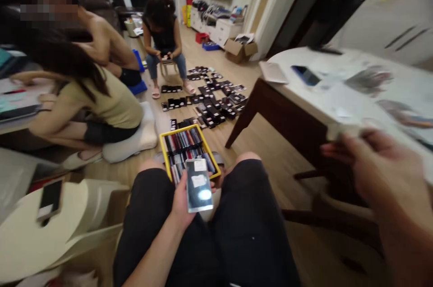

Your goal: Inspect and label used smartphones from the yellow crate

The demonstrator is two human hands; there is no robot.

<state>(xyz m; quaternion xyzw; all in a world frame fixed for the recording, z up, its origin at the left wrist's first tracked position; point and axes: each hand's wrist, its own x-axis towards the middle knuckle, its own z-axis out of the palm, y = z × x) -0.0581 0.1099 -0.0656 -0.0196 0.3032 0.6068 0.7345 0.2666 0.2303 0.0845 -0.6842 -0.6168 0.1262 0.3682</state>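
Note:
My left hand (182, 199) is closed round a phone screen (198, 196) with a dark glossy face and two white paper labels. It holds the panel upright above my lap, and a bright light reflects near its lower end. My right hand (382, 165) is raised at the right, smeared by motion, beside the edge of the white table (355, 106). Its fingers pinch a small pale piece (338, 132), too blurred to name. On the floor between my knees stands a yellow crate (216, 170) packed with rows of thin phone-like panels on edge.
Several dark phone-like items (209, 106) cover the floor ahead. One person sits on a stool beyond them; two others sit at the left. A dark phone (50, 199) lies on a cream stool (23, 233). The table bears a blue phone (305, 75) and plastic bags (368, 80).

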